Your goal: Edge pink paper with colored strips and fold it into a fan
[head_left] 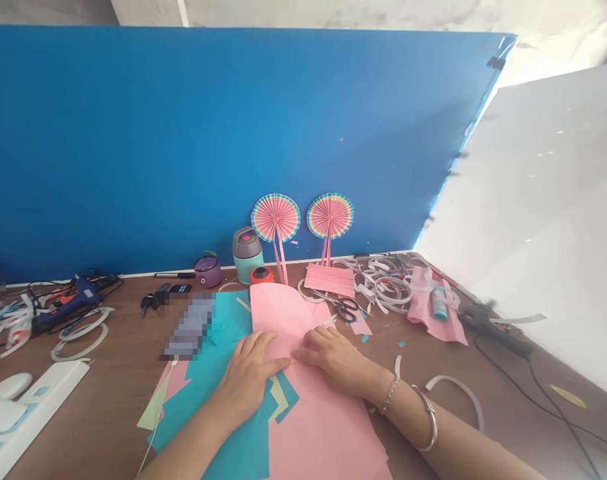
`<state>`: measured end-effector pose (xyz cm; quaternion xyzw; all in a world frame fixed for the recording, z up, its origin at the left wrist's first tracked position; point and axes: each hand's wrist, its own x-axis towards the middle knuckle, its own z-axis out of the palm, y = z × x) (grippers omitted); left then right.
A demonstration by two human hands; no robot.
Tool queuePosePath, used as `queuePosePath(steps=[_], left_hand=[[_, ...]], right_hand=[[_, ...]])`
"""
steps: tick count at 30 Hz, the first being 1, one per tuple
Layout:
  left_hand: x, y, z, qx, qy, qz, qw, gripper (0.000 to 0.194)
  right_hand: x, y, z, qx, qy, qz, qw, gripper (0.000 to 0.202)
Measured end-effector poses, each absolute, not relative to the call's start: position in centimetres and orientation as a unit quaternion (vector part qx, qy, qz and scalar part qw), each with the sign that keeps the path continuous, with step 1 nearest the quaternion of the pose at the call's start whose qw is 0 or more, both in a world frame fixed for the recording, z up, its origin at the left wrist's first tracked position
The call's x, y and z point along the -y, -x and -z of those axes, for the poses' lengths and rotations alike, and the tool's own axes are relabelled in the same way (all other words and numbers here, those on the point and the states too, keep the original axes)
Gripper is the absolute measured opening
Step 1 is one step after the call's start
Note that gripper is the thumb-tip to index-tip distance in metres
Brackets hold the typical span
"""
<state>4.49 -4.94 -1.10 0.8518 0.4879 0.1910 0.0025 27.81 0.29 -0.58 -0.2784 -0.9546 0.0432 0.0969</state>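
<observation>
A light pink sheet (278,313) lies under both hands, its far end rising in a curve. My left hand (250,367) rests on the sheet's left side with its fingers spread, the thumb pointing right. On the right side, my right hand (330,353) presses on the same sheet, its fingers curled and the thumb reaching toward the left thumb; whether it pinches the paper is hidden. Below lie more pink sheets (328,433) and, to the left, teal paper (233,433) with a small yellow-green piece (278,400) on it.
Two pleated round fans (276,219) lean against the blue board. Black scissors (347,309) and a pleated pink strip (330,280) lie beyond my right hand. A teal flask (248,257) stands behind. A power strip (43,413) is at left, a glue gun (498,333) at right.
</observation>
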Motion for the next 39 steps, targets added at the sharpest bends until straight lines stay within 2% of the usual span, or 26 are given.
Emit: queuePosePath(steps=[15, 23, 27, 31, 39], left_hand=[[5.0, -4.9, 1.3, -0.429, -0.888, -0.165, -0.018, 0.051], [5.4, -5.5, 0.6, -0.415, -0.895, -0.16, -0.011, 0.041], [5.3, -5.5, 0.7, -0.425, -0.892, -0.155, -0.009, 0.041], [5.2, -5.3, 0.8, -0.436, -0.885, -0.164, -0.018, 0.044], [5.2, -3.6, 0.7, -0.457, -0.866, -0.203, -0.004, 0.044]], right_hand=[[0.0, -27.9, 0.6, 0.959, 0.263, 0.004, 0.103, 0.044], [0.5, -27.6, 0.4, 0.96, 0.241, 0.019, 0.143, 0.031], [0.9, -27.2, 0.5, 0.96, 0.248, 0.024, 0.13, 0.029], [0.7, -27.2, 0.9, 0.951, 0.284, 0.037, 0.116, 0.016], [-0.3, -28.9, -0.1, 0.939, 0.336, 0.004, 0.075, 0.025]])
